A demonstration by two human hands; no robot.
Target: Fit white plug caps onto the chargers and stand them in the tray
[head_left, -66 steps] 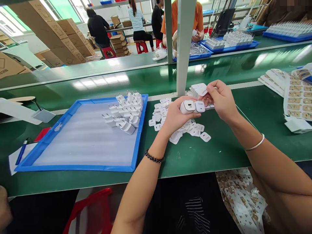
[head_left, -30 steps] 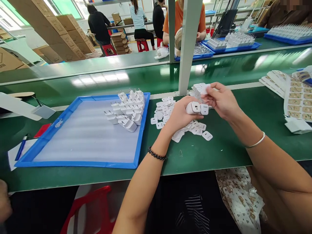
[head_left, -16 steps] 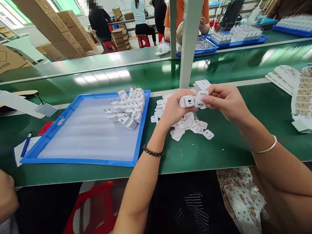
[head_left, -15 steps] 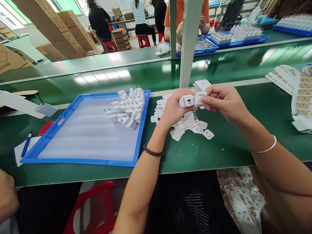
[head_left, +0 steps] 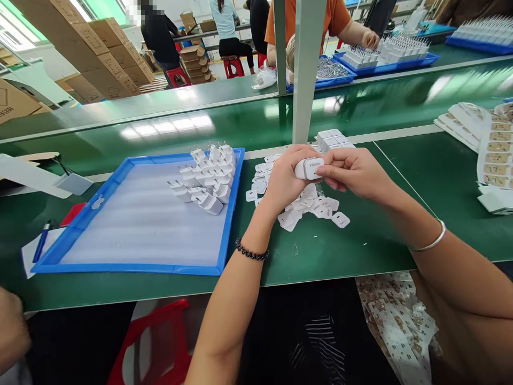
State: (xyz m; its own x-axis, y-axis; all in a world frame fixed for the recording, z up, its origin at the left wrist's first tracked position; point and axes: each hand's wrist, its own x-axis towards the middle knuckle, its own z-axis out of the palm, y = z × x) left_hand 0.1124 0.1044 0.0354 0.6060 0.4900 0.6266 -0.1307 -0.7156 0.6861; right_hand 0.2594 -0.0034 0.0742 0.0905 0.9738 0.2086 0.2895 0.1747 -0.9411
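My left hand [head_left: 284, 174] is closed around a white plug charger [head_left: 300, 170], its face turned toward me. A thin white cover plate [head_left: 315, 168] with grey print lies against that face. My right hand [head_left: 356, 170] pinches the plate's right edge between thumb and fingers. Below both hands, a loose pile of similar white plates [head_left: 320, 207] is spread on the green bench. Behind my hands sits a block of white square pieces [head_left: 332, 139]. To the left, several white chargers [head_left: 211, 202] stand with pins up in a blue-rimmed tray [head_left: 132, 267].
A grey post [head_left: 303, 75] rises behind my hands. Strips of stickers [head_left: 497, 155] lie at the right. A pen [head_left: 41, 243] and paper are left of the tray. Across the bench a person in orange [head_left: 334, 21] reaches toward a tray of chargers [head_left: 385, 64].
The printed plate has moved left from beside the charger onto its face, covering the port. My right hand has shifted left with it. The person in orange has reached toward the chargers.
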